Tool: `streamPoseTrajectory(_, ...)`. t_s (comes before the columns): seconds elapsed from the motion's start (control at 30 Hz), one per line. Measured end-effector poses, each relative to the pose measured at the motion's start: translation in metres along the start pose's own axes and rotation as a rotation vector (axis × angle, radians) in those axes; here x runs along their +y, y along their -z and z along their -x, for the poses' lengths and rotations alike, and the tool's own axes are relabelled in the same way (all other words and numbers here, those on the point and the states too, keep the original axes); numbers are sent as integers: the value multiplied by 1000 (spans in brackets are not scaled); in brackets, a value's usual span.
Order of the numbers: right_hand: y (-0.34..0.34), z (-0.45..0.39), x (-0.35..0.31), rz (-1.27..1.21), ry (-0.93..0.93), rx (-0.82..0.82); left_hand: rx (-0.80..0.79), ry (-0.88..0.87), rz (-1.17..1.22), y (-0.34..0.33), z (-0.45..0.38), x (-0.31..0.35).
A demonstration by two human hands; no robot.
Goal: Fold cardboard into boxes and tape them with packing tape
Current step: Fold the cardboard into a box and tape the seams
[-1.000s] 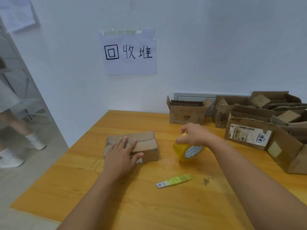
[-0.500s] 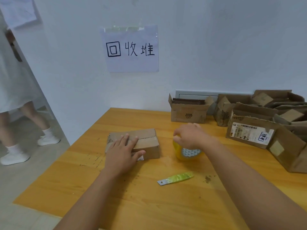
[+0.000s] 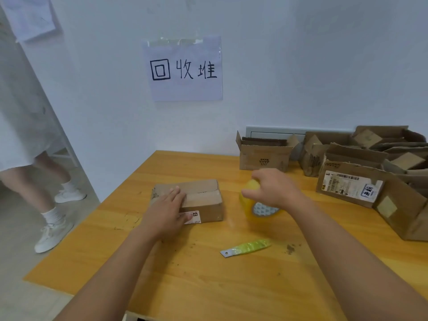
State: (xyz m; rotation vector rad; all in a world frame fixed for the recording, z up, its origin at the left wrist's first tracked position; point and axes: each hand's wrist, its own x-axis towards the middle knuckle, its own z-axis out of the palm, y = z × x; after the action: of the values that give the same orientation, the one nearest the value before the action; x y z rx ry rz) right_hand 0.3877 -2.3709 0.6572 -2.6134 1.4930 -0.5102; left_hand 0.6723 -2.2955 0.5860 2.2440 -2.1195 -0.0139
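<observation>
box: small, folded shut, lies on the tabletop left of centre; its two top flaps meet along a seam with no tape visible on it.
left hand: lies flat on the near left part of the box, fingers straight and close together, thumb down the front face by the label.
tape roll: yellowish, stands on edge just right of the box, apart from it.
right hand: grips the top of the roll, fingers curled over it; whether a loose tape end is pinched, i cannot tell.
cutter: green, lies on the tabletop nearer the person, well apart from both hands.
other boxes: open and flattened ones piled at the far right.
risk, flaps: the far flap looks free of the palm, so it could spring up when tape is drawn across, leaving a gap in the seam.
risk, tape: pulled with one hand, the strip may twist, stick to itself or land off the seam.
risk, box: light as it seems, it may slide under a sideways pull if the palm eases.
risk, cutter: reaching for it means freeing a hand, and the strip or flaps could shift.
</observation>
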Motion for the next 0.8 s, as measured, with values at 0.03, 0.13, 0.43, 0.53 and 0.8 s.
streamPoseTrajectory(0.03,8,-1,-4,-18,8,17,-8,-4,-13,1,1,-2)
streamPoseTrajectory(0.13,35,-2,-13,4,36,50,11,8,-67,-1,5,-6)
streamPoseTrajectory(0.43,72,8,-18,-269,25,109,76,-97,-49,-6,-6,41)
streamPoseTrajectory(0.53,74,6,-13,-335,-2,141,96,-191,-39,-9,-9,73)
streamPoseTrajectory(0.8,35,-8,6,-619,-182,249,97,-204,73,-13,-11,94)
